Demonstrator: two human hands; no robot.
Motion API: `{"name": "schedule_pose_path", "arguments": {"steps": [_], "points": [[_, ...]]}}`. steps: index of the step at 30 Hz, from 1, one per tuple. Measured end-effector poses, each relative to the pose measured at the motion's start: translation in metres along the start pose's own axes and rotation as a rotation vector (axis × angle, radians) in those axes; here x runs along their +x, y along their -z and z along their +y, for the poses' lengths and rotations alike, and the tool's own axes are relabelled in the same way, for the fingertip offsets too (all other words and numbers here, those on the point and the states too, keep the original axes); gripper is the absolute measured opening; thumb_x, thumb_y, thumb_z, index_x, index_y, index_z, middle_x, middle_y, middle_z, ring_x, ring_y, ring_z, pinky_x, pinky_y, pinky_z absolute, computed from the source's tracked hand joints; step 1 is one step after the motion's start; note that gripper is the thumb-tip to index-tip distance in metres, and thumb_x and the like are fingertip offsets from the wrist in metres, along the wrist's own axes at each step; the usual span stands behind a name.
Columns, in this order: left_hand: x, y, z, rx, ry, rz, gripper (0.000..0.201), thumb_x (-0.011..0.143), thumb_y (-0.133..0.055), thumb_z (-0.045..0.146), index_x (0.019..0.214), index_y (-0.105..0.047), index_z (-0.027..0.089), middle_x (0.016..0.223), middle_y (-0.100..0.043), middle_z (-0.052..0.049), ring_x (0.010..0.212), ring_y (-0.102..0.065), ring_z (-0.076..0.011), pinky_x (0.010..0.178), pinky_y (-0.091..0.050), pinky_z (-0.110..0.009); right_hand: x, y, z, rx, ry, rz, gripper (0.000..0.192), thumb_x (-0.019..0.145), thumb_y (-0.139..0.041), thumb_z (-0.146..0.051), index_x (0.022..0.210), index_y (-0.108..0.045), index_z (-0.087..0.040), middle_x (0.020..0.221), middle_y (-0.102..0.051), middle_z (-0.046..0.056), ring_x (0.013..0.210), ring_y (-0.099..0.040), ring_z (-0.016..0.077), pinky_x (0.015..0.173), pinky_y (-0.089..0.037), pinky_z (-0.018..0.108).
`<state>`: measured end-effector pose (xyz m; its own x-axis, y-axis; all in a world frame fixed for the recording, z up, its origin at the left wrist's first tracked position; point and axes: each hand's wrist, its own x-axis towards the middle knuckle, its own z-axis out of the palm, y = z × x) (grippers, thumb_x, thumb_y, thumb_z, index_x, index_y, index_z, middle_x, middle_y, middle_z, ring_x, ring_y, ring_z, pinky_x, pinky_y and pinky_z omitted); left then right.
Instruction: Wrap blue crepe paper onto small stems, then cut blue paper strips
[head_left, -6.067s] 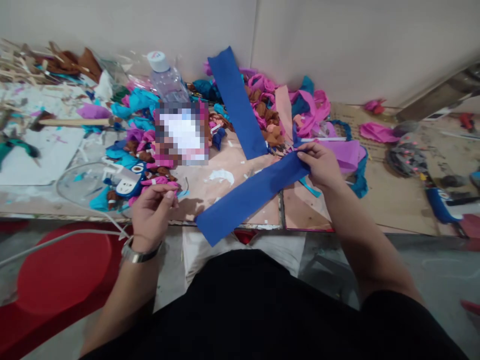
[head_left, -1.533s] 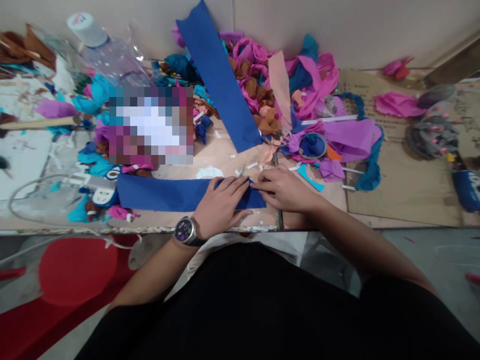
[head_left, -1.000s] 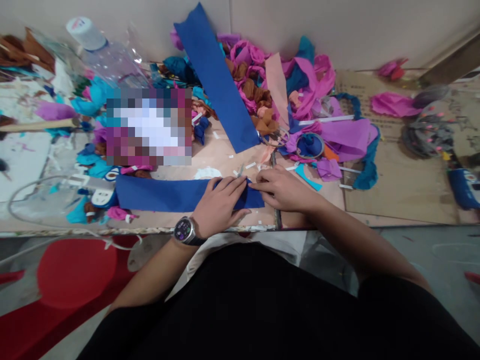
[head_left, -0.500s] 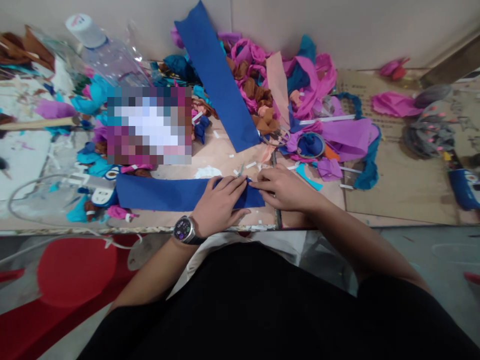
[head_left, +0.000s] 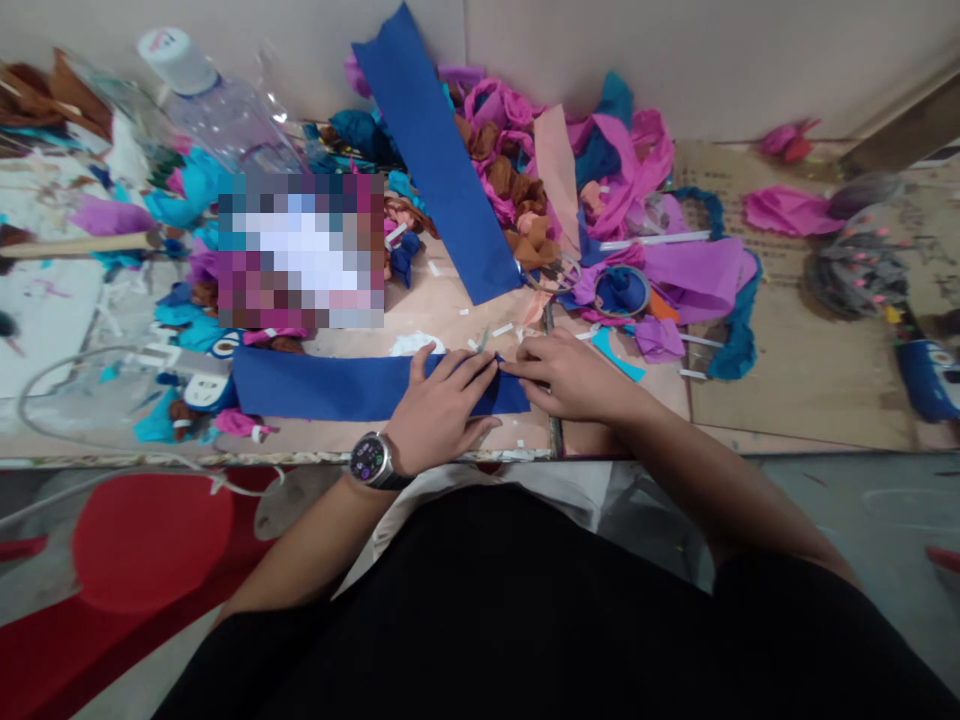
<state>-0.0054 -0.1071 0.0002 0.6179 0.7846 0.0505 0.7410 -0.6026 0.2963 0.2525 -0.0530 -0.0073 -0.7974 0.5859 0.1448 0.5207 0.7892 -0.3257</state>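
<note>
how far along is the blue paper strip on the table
Done: the blue paper strip lies flat along the table's near edge. In hand: the left hand presses on its right part while the right hand pinches at the right end, fingertips meeting. Left: most of its length lies unworked, and a second blue strip leans against the wall, untouched.
</note>
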Motion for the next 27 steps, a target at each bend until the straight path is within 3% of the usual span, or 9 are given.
{"name": "schedule_pose_path", "arguments": {"steps": [9, 16, 20, 27], "points": [[0.0005, -0.0002, -0.0030, -0.014, -0.021, 0.002, 0.063, 0.099, -0.061, 0.050, 0.156, -0.053, 0.022, 0.158, -0.057, -0.014, 0.145, -0.050, -0.0391, 0.128, -0.016, -0.068, 0.0000, -0.0021, 0.0024, 0.001, 0.005, 0.002, 0.040, 0.103, -0.051, -0.022, 0.137, -0.073, -0.021, 0.107, -0.071, 0.012, 0.098, -0.062, 0.0251, 0.090, -0.041, 0.041], [0.0014, 0.0029, 0.0039, -0.007, 0.011, -0.038, 0.069, 0.101, -0.058, 0.045, 0.164, -0.039, 0.025, 0.166, -0.048, -0.010, 0.144, -0.050, -0.0391, 0.122, -0.026, -0.066, 0.0018, 0.0000, -0.0006, -0.009, 0.005, 0.013, 0.031, 0.103, -0.051, -0.020, 0.115, -0.079, -0.017, 0.102, -0.072, 0.012, 0.094, -0.062, 0.0239, 0.089, -0.041, 0.040], [0.0023, 0.0025, 0.0044, 0.003, 0.023, -0.066, 0.073, 0.101, -0.056, 0.047, 0.166, -0.035, 0.023, 0.167, -0.047, -0.010, 0.146, -0.046, -0.0399, 0.119, -0.028, -0.067, 0.0013, 0.0006, -0.0001, -0.003, 0.012, 0.016, 0.034, 0.103, -0.051, -0.021, 0.125, -0.076, -0.019, 0.104, -0.072, 0.012, 0.095, -0.062, 0.0245, 0.089, -0.043, 0.041], [0.0028, 0.0018, 0.0015, 0.009, 0.016, -0.069, 0.064, 0.101, -0.056, 0.050, 0.159, -0.046, 0.024, 0.169, -0.045, -0.008, 0.146, -0.046, -0.0394, 0.119, -0.028, -0.065, -0.0033, -0.0021, 0.0087, 0.048, 0.028, 0.029, 0.037, 0.096, -0.056, -0.014, 0.123, -0.080, -0.021, 0.101, -0.072, 0.010, 0.095, -0.063, 0.0242, 0.091, -0.047, 0.040]]}}
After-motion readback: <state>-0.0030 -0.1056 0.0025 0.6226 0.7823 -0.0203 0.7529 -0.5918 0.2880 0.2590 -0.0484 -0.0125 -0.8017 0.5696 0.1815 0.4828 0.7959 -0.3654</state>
